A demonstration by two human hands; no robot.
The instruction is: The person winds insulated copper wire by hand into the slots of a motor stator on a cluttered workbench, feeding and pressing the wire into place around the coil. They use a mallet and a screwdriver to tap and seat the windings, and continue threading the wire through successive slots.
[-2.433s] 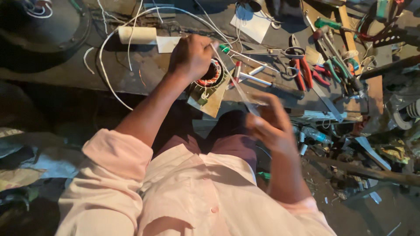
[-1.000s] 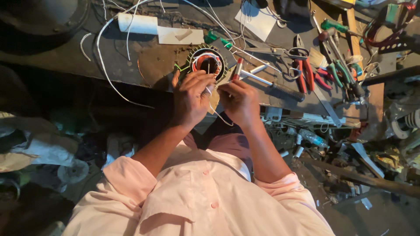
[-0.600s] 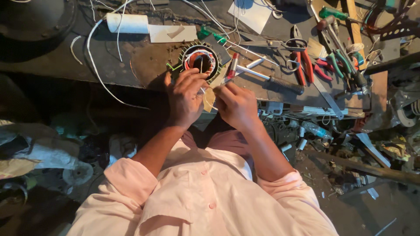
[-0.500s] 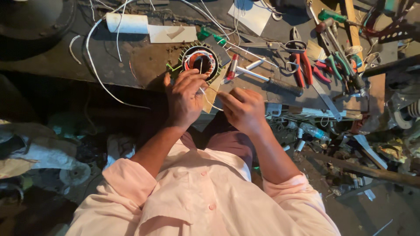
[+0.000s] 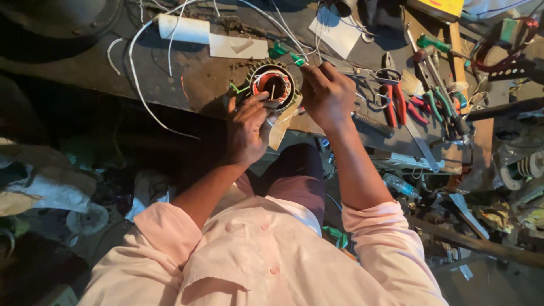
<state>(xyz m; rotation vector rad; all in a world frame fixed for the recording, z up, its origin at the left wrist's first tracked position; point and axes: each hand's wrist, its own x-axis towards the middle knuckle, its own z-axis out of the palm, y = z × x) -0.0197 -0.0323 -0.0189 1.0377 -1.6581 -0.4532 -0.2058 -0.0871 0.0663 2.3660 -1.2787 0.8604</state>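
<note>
A round motor stator point(image 5: 272, 85) with copper windings and a toothed rim sits at the near edge of the workbench point(image 5: 198, 79). My left hand point(image 5: 249, 126) grips its lower left side, thumb on the rim. My right hand point(image 5: 326, 93) is at its upper right rim, fingers pinched on a thin wire that is too fine to make out clearly. A green-handled tool point(image 5: 279, 50) lies just behind the stator. A beige paper strip point(image 5: 281, 126) hangs below it.
A white tube point(image 5: 184, 28) and white paper point(image 5: 339, 34) lie at the back. White cable point(image 5: 135, 85) loops on the left. Red-handled pliers point(image 5: 395, 102), scissors and green-handled tools point(image 5: 433, 42) crowd the right. Clutter covers the floor on both sides.
My right hand rose from in front of my chest to the stator's upper right rim. My left hand stayed on the stator's near side.
</note>
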